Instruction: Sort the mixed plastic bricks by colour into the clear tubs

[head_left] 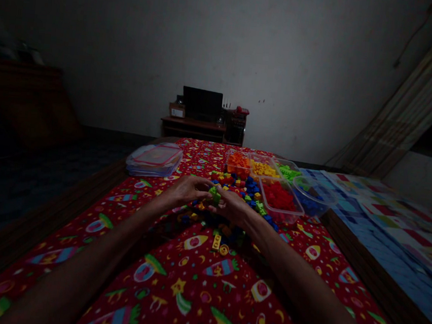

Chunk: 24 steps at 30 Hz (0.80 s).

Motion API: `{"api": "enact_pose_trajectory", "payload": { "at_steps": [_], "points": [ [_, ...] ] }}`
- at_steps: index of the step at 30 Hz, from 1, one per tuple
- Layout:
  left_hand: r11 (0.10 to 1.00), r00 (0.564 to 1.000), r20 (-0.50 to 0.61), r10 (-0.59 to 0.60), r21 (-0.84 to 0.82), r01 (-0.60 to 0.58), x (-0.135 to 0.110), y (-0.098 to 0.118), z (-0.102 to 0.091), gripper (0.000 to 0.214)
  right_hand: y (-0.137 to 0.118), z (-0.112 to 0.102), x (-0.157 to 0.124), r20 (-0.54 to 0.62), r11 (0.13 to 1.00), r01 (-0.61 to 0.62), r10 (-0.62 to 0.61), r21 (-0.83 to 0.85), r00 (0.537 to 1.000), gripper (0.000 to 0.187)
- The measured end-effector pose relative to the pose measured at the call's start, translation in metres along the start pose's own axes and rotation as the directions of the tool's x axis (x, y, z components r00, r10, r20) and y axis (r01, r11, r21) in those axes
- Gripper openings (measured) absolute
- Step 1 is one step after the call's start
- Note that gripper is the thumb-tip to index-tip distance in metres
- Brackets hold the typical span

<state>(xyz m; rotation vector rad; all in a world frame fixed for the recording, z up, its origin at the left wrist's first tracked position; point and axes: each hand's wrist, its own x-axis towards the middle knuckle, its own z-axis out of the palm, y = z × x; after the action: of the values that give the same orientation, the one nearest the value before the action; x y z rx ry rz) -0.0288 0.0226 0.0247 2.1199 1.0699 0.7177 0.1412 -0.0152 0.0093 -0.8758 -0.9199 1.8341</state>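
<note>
Above a loose pile of colourful toy building bricks (pixel 252 187), a green toy brick (pixel 215 195) is held up between my two hands. From the left, the fingertips of my left hand (pixel 188 189) pinch it. My right hand (pixel 232 207) closes on its other side, with thumb and fingers touching it. It may be more than one brick joined; the dim light hides this. Just in front of the hands lie a yellow brick (pixel 216 241) and a round yellow piece (pixel 224 250). Parts of the pile are hidden beneath my hands.
To the right stand clear tubs of sorted bricks: orange (pixel 237 165), yellow (pixel 264 169), light green (pixel 287 173), red (pixel 279 196) and blue (pixel 313 206). Stacked plastic lids (pixel 154 160) lie at the left. A red patterned cloth (pixel 150 293) covers the surface.
</note>
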Motion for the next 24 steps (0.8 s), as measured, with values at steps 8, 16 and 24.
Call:
{"api": "enact_pose_trajectory", "payload": {
  "at_steps": [8, 16, 24],
  "points": [
    [0.923, 0.983, -0.100, 0.153, 0.371, -0.106, -0.001, 0.017, 0.019, 0.028, 0.001, -0.007, 0.006, -0.070, 0.997, 0.066, -0.063, 0.037, 0.996, 0.024],
    [0.956, 0.957, -0.278, 0.080, 0.295, 0.005, -0.001, -0.011, -0.009, 0.056, -0.020, -0.014, 0.000, -0.116, 0.972, 0.197, -0.212, -0.128, 0.970, 0.033],
    [0.933, 0.946, -0.316, -0.072, 0.313, 0.176, -0.001, -0.065, 0.002, 0.049, -0.120, -0.079, -0.007, -0.121, 0.760, 0.246, -0.391, -0.602, 0.912, 0.025]
  ]
}}
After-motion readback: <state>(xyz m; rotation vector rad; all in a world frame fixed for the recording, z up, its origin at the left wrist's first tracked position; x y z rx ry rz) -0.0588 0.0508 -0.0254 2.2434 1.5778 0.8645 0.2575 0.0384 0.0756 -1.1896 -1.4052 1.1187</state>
